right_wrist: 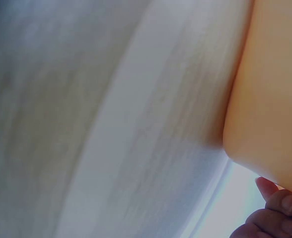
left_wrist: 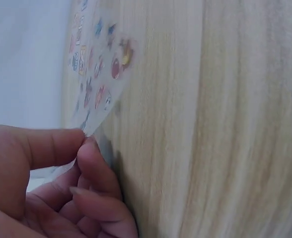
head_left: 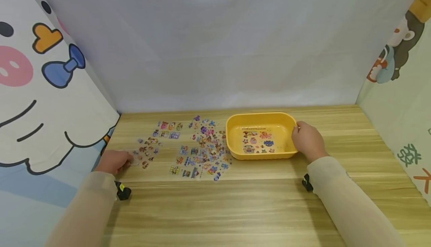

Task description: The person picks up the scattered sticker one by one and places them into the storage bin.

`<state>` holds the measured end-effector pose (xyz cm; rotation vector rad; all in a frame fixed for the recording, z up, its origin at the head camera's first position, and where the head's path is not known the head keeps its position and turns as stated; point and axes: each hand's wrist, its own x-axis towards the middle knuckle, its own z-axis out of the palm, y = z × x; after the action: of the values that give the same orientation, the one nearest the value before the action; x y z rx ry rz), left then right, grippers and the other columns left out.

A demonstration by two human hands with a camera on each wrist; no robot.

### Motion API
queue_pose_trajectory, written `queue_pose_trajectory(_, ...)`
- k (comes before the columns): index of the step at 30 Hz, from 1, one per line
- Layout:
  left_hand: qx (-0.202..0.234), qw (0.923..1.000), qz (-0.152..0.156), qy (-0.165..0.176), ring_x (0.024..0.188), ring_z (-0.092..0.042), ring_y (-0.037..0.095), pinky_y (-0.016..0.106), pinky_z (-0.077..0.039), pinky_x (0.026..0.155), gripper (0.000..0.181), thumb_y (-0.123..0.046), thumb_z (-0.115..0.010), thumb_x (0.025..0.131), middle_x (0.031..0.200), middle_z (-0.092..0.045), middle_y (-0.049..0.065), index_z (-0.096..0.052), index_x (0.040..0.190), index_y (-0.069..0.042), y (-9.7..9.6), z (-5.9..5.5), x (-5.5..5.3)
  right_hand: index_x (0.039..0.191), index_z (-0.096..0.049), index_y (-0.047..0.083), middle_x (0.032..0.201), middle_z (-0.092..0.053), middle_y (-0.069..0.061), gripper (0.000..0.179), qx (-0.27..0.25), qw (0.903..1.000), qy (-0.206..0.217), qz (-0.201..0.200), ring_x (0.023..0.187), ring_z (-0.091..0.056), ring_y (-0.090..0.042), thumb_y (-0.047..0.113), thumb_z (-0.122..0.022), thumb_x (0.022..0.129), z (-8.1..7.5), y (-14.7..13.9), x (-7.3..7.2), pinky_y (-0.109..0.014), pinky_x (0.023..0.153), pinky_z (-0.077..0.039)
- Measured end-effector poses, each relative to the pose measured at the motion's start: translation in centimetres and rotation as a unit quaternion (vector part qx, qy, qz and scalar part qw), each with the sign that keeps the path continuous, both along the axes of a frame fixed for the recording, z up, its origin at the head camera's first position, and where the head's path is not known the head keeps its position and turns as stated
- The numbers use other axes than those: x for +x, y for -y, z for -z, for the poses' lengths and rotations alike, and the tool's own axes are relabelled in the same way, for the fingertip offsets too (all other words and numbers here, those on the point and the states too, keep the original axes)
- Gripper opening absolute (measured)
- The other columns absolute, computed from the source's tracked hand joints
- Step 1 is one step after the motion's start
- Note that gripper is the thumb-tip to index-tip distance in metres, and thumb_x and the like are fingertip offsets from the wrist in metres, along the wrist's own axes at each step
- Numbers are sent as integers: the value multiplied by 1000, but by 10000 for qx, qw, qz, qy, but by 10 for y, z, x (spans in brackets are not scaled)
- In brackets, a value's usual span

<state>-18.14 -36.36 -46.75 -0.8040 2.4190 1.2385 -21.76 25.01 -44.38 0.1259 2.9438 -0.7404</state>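
Note:
My left hand [head_left: 112, 161] is at the left part of the table, pinching the corner of a clear sticker sheet [head_left: 144, 152] between thumb and forefinger. In the left wrist view this sheet [left_wrist: 99, 79] slants up from the fingertips, printed with small coloured figures. My right hand [head_left: 308, 140] grips the right end of a yellow plastic basin [head_left: 262, 156], thumb over the rim. The right wrist view shows the basin's outer wall [right_wrist: 270, 99] with the curled fingers [right_wrist: 280, 218] below it. Inside the basin lie stickers [head_left: 257, 142] with small colourful pictures.
Several more clear sticker sheets [head_left: 202, 159] lie spread and overlapping between the left hand and the basin. Another group of stickers [head_left: 170, 129] is farther back. A pale cloth wall [head_left: 215, 45] stands behind the wood-grain table [head_left: 208, 209], with printed cloths at both sides.

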Motion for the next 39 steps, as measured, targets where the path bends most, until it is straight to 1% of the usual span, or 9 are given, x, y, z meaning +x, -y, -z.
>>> queue_pose_trajectory(4,-108,9995,310,15,46,-40,16,31,-36,51,28,-10,-60,88,51,-50,1,-64,60,-9,3,3,0,146,-43,-14,141,-51,-36,52,39,10000,8,-13,124,-54,-51,21,-30,109,0,-1,0,-64,105,-41)
queue_pose_trajectory(9,9,9994,335,44,50,-49,14,30,-41,52,35,-20,-59,101,60,-63,1,-74,74,-4,7,1,1,147,-42,-14,142,-50,-36,53,43,10000,29,-13,125,-53,-51,21,-30,109,1,-2,-1,-64,105,-41)
queue_pose_trajectory(18,319,9993,151,-102,60,-61,10,27,-48,54,28,-18,-59,103,68,-70,-1,-74,99,5,3,-1,2,147,-42,-14,142,-51,-36,53,48,10000,13,-8,125,-53,-51,21,-30,109,2,-3,-2,-64,105,-40)
queue_pose_trajectory(20,372,9991,174,-132,61,-61,10,27,-49,55,28,-17,-58,103,69,-71,-1,-74,100,6,1,-3,3,147,-43,-14,141,-51,-36,53,54,10000,8,3,125,-54,-51,21,-29,109,2,-3,-2,-64,105,-41)
queue_pose_trajectory(23,425,9988,135,-181,62,-61,10,27,-50,57,29,-17,-57,103,70,-71,-1,-76,94,2,-1,-6,4,147,-43,-13,142,-51,-35,53,58,10000,7,10,125,-54,-50,21,-29,109,1,-2,-1,-64,105,-41)
queue_pose_trajectory(26,335,9988,131,-336,63,-61,10,27,-50,60,33,-19,-55,103,71,-71,-2,-78,90,0,-2,-10,5,147,-42,-13,142,-51,-35,53,46,10000,18,19,125,-54,-50,21,-29,109,1,-2,-1,-64,106,-40)
queue_pose_trajectory(28,376,9980,75,-495,67,-63,10,27,-52,63,33,-21,-54,104,74,-72,-2,-77,96,2,-3,-12,5,147,-42,-13,142,-51,-35,53,33,10000,14,29,126,-53,-50,21,-29,109,2,-2,-2,-64,106,-40)
queue_pose_trajectory(33,573,9953,151,-762,77,-66,10,27,-57,70,37,-23,-53,106,84,-74,-2,-67,120,9,-8,-15,3,147,-43,-13,142,-51,-35,53,33,10000,-27,31,126,-53,-51,21,-30,109,1,-2,-2,-64,106,-40)
queue_pose_trajectory(39,759,9940,223,-754,82,-67,8,27,-57,75,42,-27,-55,107,90,-72,-2,-62,128,8,-17,-15,0,146,-43,-14,141,-52,-36,52,-8,10000,3,18,124,-54,-50,20,-30,109,2,-2,-1,-63,105,-41)
